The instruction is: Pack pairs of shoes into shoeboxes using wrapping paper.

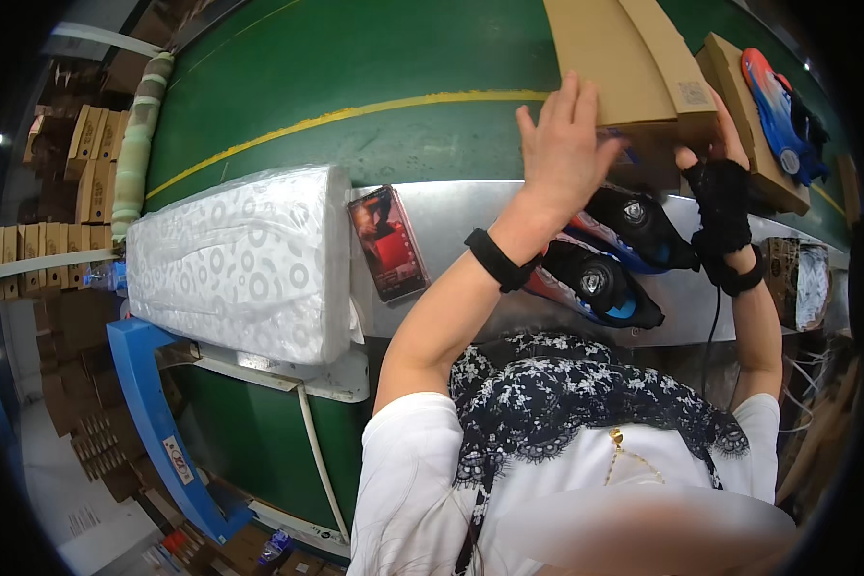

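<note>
A brown cardboard shoebox is tilted up at the far side of the metal worktop, its near end facing me. My left hand lies with spread fingers against its left near edge, the thumb blurred by motion. My right hand, in a black fingerless glove, grips the box's near right corner, fingers behind and thumb in front. Just below the box a pair of shoes rests on the metal: one black, red and blue shoe farther off, the other shoe nearer me. Both have crumpled shiny stuffing in their openings.
A plastic-wrapped stack of patterned white paper stands left, beside a red-and-black printed card or booklet. At far right, another box carries a blue-red shoe. Beyond runs a green conveyor belt; a blue frame borders the left.
</note>
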Tool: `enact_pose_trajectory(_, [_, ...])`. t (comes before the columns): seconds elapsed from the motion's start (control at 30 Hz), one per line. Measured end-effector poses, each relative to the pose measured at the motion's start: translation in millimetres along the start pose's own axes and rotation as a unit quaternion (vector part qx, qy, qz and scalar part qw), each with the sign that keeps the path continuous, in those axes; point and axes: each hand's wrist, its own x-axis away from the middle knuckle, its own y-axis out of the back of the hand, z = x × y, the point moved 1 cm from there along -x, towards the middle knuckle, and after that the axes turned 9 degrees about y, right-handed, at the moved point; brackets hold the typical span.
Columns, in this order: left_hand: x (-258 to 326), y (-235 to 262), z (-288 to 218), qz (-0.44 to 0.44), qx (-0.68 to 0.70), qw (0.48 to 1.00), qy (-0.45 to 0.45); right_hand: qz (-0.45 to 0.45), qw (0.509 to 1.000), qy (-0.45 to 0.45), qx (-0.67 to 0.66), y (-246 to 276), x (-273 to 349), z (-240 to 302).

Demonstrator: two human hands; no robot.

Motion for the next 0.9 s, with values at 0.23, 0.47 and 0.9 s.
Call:
enact_pose_trajectory(0.23, [-6.5, 22.1, -6.9, 0.019, -0.030, 0.999, 0.001, 0.037, 0.997, 0.017, -0.060, -14.2, -11.2, 10.9])
enact_pose_trajectory(0.47, [-24.2, 8.9, -2.9, -0.016, -0.080, 0.989, -0.126, -0.039, 0.990, -0.009, -0.133, -11.2, -21.8, 13.6])
enact_pose_trajectory(0.9, [-15.7, 14.6, 12.5, -0.002, -0.054, 0.997, -0.061, -0.063, 0.982, 0.128, 0.127, 13.2, -30.8, 33.7])
